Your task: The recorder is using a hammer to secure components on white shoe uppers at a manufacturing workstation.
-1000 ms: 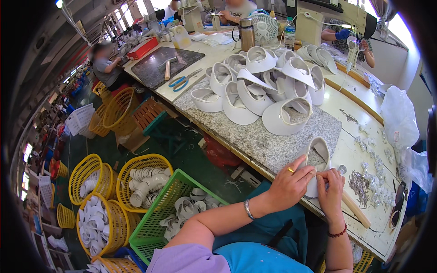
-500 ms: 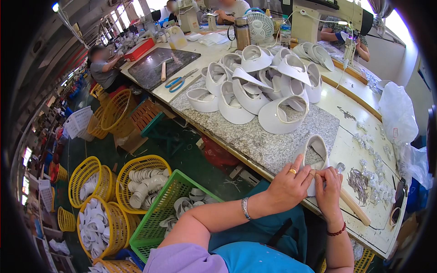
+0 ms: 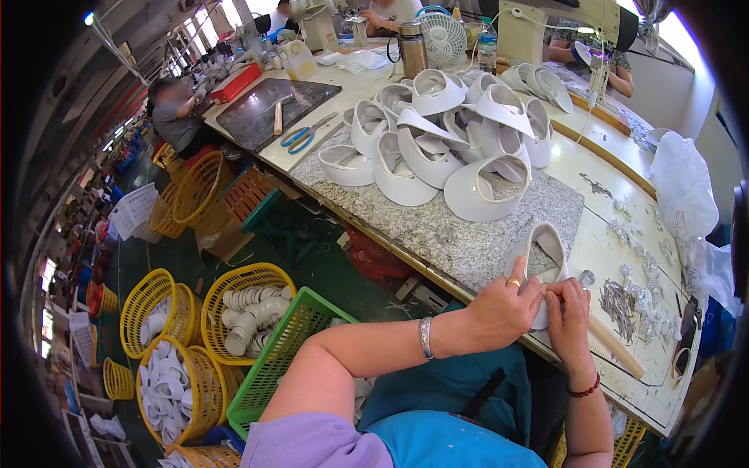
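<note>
My left hand (image 3: 505, 308) grips a white shoe upper (image 3: 534, 256) by its near edge, close to the table's front edge. Fingertips of my right hand (image 3: 569, 316) pinch the same edge, right beside the left fingers. Whether something small sits between the fingertips is hidden. The upper's ringed opening stands up over a speckled stone slab (image 3: 437, 231). Beyond it, several more white uppers (image 3: 488, 187) lie heaped on the slab. A hammer (image 3: 616, 347) with a wooden handle rests just right of my right hand.
Small metal pieces (image 3: 619, 300) and clear plastic bits (image 3: 646, 273) lie to the right, near a plastic bag (image 3: 683, 183). Blue-handled scissors (image 3: 299, 140) are at the left. Yellow baskets (image 3: 204, 390) and a green crate (image 3: 292, 335) stand below; co-workers sit beyond.
The view has shifted slightly. Both hands keep their hold at the upper's edge, with the fingertips slightly rearranged. The heap and tools appear unmoved.
</note>
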{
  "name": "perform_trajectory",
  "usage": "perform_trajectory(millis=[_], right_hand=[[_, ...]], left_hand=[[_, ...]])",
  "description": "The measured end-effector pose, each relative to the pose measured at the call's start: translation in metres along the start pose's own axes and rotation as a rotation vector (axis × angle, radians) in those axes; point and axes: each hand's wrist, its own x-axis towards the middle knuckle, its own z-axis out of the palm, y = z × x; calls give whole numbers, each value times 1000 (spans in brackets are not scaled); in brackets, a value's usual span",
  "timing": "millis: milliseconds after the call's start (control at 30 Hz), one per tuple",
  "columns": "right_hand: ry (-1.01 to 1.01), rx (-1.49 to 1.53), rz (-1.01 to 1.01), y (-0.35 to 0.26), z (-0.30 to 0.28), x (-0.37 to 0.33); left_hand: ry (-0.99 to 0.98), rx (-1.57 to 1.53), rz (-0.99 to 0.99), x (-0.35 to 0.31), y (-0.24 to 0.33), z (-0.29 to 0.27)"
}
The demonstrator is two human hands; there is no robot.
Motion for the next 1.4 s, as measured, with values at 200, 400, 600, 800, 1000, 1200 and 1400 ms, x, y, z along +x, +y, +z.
perform_trajectory(millis=[200, 400, 600, 800, 1000, 1200, 1400], right_hand=[[26, -18, -23, -2, 6, 1], [35, 13, 84, -4, 3, -2], [-13, 23, 120, -6, 4, -1], [-53, 36, 136, -7, 1, 3], [-23, 50, 65, 0, 2, 3], [-21, 30, 94, -10, 1, 7], [-12, 27, 100, -4, 5, 5]], left_hand=[[9, -149, -36, -4, -2, -5], [92, -41, -71, -2, 7, 0], [39, 28, -4, -4, 5, -4], [-29, 77, 41, 0, 4, -8], [6, -74, 2, -3, 0, -3], [113, -231, -143, -7, 4, -2], [148, -275, -194, -8, 5, -2]])
